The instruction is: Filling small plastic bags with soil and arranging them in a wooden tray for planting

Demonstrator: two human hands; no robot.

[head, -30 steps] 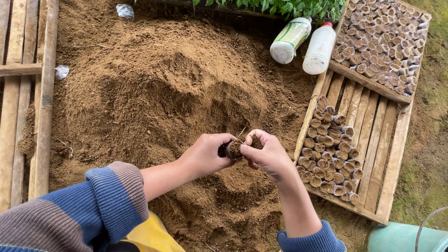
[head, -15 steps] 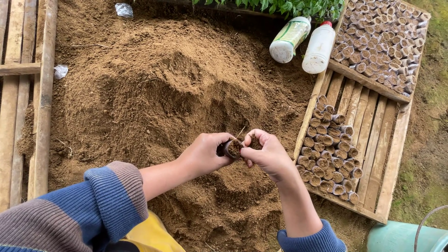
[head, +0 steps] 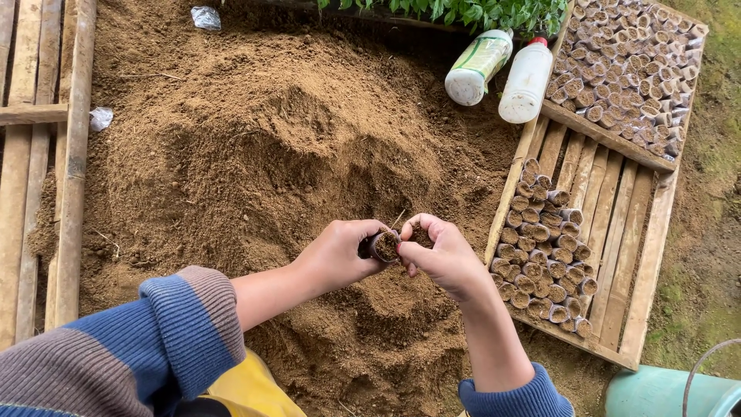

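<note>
Two plastic bottles lie at the soil's top edge: a green-labelled bottle (head: 480, 66) beside a white red-capped bottle (head: 527, 81).

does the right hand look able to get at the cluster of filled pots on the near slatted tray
Probably yes. The right hand hovers over the soil pile just beside the wooden tray, and the filled pots lie open on top with nothing between. It holds some soil, while the left hand grips a small pot.

The setting is outdoors in even daylight. A broad mound of loose brown soil (head: 255, 154) covers the ground. Weathered wooden slat boards (head: 46, 154) border the left edge. A slatted wooden pallet tray (head: 617, 208) lies at the right. Green leafy plants (head: 478, 11) line the top edge. Mossy green ground (head: 710, 232) borders the right.
</note>
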